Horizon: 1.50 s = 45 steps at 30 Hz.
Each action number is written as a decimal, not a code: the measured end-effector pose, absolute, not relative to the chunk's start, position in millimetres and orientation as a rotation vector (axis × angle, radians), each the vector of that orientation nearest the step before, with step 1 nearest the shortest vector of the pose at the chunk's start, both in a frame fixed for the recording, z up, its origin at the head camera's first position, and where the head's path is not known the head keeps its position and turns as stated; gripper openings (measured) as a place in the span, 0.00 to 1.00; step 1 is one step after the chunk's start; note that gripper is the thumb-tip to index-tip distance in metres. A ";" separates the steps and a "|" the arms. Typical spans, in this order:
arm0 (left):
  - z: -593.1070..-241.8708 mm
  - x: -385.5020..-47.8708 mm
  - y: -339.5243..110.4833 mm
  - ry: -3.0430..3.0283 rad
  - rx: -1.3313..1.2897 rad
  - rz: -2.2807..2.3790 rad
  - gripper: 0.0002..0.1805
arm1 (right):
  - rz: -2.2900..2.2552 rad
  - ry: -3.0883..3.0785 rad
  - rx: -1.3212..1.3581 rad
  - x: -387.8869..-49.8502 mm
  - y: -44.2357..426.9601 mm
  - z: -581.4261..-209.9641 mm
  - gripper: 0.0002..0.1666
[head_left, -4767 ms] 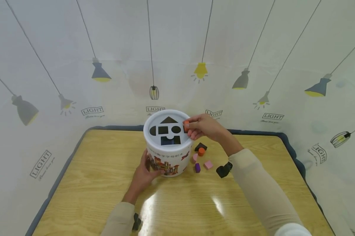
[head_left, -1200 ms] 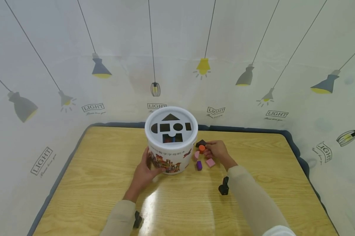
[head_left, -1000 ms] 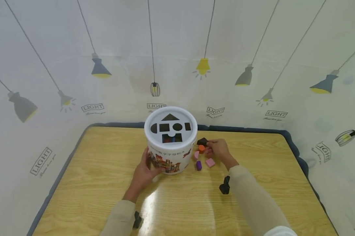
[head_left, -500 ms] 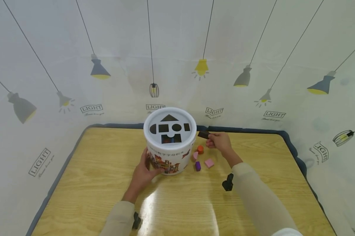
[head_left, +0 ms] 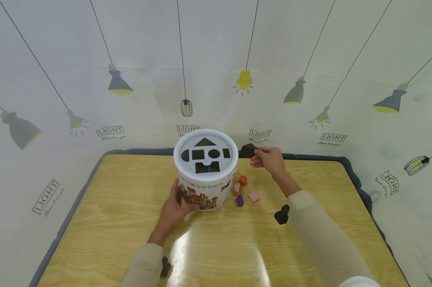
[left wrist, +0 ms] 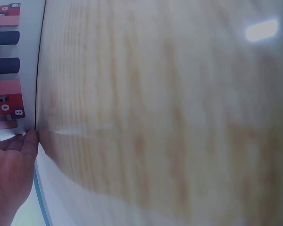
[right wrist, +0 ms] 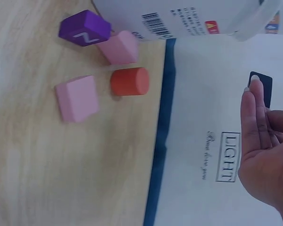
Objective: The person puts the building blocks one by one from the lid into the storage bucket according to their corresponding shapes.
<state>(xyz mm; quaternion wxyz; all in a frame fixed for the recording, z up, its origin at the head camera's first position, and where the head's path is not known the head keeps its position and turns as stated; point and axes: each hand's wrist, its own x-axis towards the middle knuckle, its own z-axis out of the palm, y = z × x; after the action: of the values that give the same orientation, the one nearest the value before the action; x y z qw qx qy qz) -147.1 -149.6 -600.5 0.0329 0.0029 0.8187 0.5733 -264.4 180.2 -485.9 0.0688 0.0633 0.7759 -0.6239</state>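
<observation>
A white printed bucket (head_left: 216, 195) stands on the table under a white lid (head_left: 224, 166) with several shaped holes, including a triangle, a circle and rectangles. My left hand (head_left: 173, 212) grips its lower left side, thumb across the front. Pinched in my right hand (head_left: 271, 160) is a black triangular block (head_left: 247, 150), held up just right of the lid and apart from it. In the right wrist view the fingers partly cover this block (right wrist: 267, 89). Below that hand lie an orange cylinder block (head_left: 243, 180), a pink rounded block (head_left: 237, 189), a purple block (head_left: 240, 200) and a pink square block (head_left: 253, 197).
The wooden table (head_left: 129, 223) ends at a dark blue edge strip (head_left: 144, 151) close behind the bucket. A wall covering (head_left: 216, 48) printed with lamps surrounds it. Dark camera mounts sit by both wrists, the right one (head_left: 282, 215) beside the sleeve. Coloured pieces show dimly through one lid hole.
My right hand first held an orange block at the lid's right hole, then went down among the blocks. It took the black triangular block and raised it. My left hand stayed on the bucket.
</observation>
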 end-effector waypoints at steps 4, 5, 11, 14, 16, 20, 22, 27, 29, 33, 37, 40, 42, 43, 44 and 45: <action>-601.4 -147.4 -149.5 2.520 0.013 1.763 0.64 | -1.915 2.340 0.126 -263.0 176.2 -470.6 0.22; -601.6 -147.4 -149.5 2.518 0.014 1.767 0.64 | -1.917 2.346 0.110 -263.0 175.4 -467.4 0.22; -602.9 -147.9 -149.9 2.520 0.024 1.773 0.64 | -1.865 2.414 0.058 -262.7 169.9 -448.4 0.23; -602.3 -147.7 -150.1 2.522 0.024 1.769 0.64 | -1.860 2.425 0.043 -261.5 167.3 -439.2 0.24; -601.4 -147.6 -150.1 2.524 0.018 1.767 0.64 | -1.867 2.423 0.023 -260.6 165.9 -433.8 0.24; -599.7 -147.4 -150.0 2.532 0.023 1.763 0.64 | -1.891 2.420 -0.036 -258.5 161.4 -425.4 0.25; -599.5 -147.4 -150.0 2.535 0.018 1.759 0.65 | -1.902 2.415 -0.059 -257.7 158.4 -422.4 0.26; -600.5 -147.3 -150.1 2.534 0.015 1.754 0.65 | -1.904 2.415 -0.101 -257.7 149.4 -417.8 0.25; -600.9 -147.4 -150.1 2.533 0.019 1.756 0.65 | -1.908 2.407 -0.110 -257.9 145.3 -416.7 0.23; -601.2 -147.1 -150.0 2.527 0.022 1.761 0.65 | -1.912 2.372 -0.103 -256.4 136.6 -414.0 0.22; -602.1 -147.0 -149.6 2.523 0.030 1.764 0.64 | -1.889 2.366 -0.097 -254.7 128.8 -410.7 0.22; -603.4 -147.3 -149.9 2.525 0.034 1.765 0.64 | -1.878 2.377 -0.116 -255.2 122.9 -407.8 0.22; -603.7 -147.5 -150.2 2.529 0.034 1.761 0.64 | -1.876 2.381 -0.125 -255.3 118.4 -405.9 0.22; -603.8 -147.7 -150.4 2.531 0.034 1.761 0.64 | -1.875 2.380 -0.131 -255.4 116.3 -405.1 0.21; -603.8 -147.9 -150.6 2.531 0.032 1.762 0.64 | -1.871 2.378 -0.136 -255.5 114.3 -404.4 0.21; -603.5 -147.9 -150.6 2.533 0.030 1.759 0.64 | -1.869 2.375 -0.136 -255.4 112.2 -403.9 0.20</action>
<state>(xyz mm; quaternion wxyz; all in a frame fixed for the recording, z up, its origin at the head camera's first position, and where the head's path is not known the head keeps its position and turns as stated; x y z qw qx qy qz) -147.9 -150.6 -603.5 0.0287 0.0096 0.8210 0.5702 -255.4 112.2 -403.9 0.0582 -0.0449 0.7836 -0.6168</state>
